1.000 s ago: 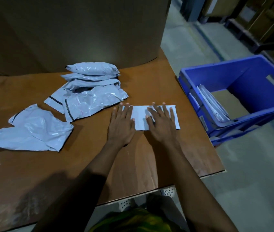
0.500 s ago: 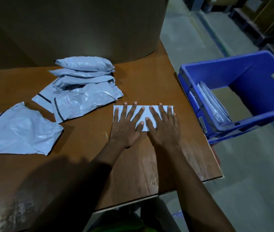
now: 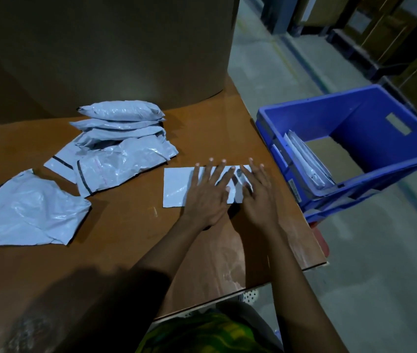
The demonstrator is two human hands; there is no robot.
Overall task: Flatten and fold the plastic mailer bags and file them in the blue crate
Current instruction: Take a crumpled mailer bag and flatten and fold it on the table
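A folded white mailer bag (image 3: 176,186) lies flat on the brown table near its right edge. My left hand (image 3: 208,192) presses on its middle with fingers spread straight. My right hand (image 3: 259,194) presses flat on its right end, fingers straight. A pile of grey mailer bags (image 3: 120,146) sits further back on the left. One crumpled bag (image 3: 29,212) lies at the left edge. The blue crate (image 3: 317,110) stands on the floor to the right of the table, with several folded bags (image 3: 306,161) filed upright against its near wall.
A large brown cardboard box (image 3: 105,52) stands at the back of the table (image 3: 125,238). The table's right edge runs close to the crate. Grey concrete floor (image 3: 380,276) lies to the right, with pallets and shelving beyond.
My left hand slid to the right along the folded bag, uncovering its left part. My right hand stayed on the right end. The camera view shifted slightly.
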